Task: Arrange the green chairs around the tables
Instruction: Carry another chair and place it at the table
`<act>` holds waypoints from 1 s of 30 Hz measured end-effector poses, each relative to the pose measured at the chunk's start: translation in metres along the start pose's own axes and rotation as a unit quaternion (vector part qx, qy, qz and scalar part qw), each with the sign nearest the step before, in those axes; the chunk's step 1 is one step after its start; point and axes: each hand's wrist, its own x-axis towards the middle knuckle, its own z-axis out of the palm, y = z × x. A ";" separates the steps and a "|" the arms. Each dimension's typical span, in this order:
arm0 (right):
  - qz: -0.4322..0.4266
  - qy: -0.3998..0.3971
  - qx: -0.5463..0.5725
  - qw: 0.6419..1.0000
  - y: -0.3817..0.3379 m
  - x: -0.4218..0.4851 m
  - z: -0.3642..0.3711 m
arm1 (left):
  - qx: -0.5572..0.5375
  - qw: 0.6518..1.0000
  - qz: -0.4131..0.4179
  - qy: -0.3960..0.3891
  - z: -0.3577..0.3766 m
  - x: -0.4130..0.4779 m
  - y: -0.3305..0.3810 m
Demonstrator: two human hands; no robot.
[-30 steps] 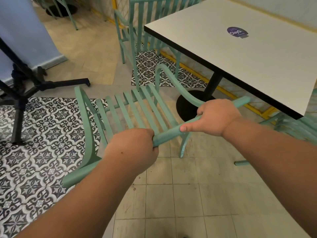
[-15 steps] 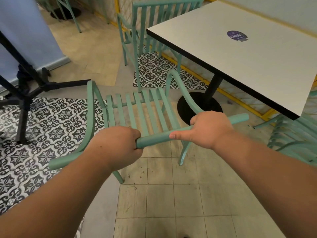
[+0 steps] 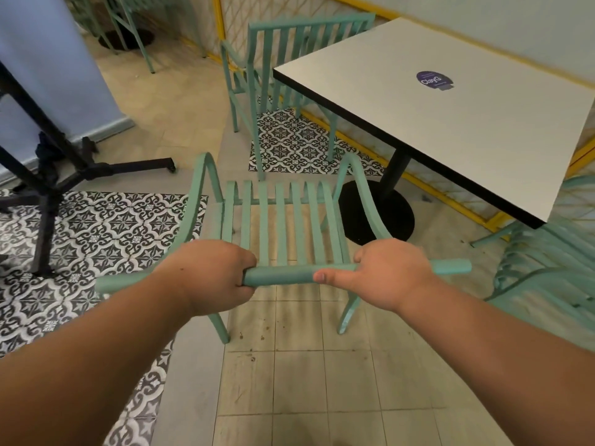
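Note:
A green slatted chair (image 3: 280,220) stands right in front of me, seen from behind and above. My left hand (image 3: 212,278) and my right hand (image 3: 386,272) are both closed around its round top rail. The chair's seat points toward a white square table (image 3: 450,123) on a black pedestal base (image 3: 376,214), which stands ahead to the right. A second green chair (image 3: 273,75) stands at the table's far left side. Part of a third green chair (image 3: 547,268) shows under the table's near right corner.
A black metal stand with splayed legs (image 3: 64,169) occupies the left on patterned tiles. A pale blue panel (image 3: 48,59) rises behind it. More green chair legs (image 3: 135,30) show at the top left. A yellow-framed mesh barrier (image 3: 434,194) runs behind the table.
The chair has swung round in my hands, from angled to the left to square in front of me, and it sits a little nearer the table. Both hands keep their grip on the rail.

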 end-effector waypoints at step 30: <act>-0.033 -0.150 0.171 0.973 0.068 -0.027 0.002 | -0.177 0.916 -0.317 0.169 0.013 -0.015 0.044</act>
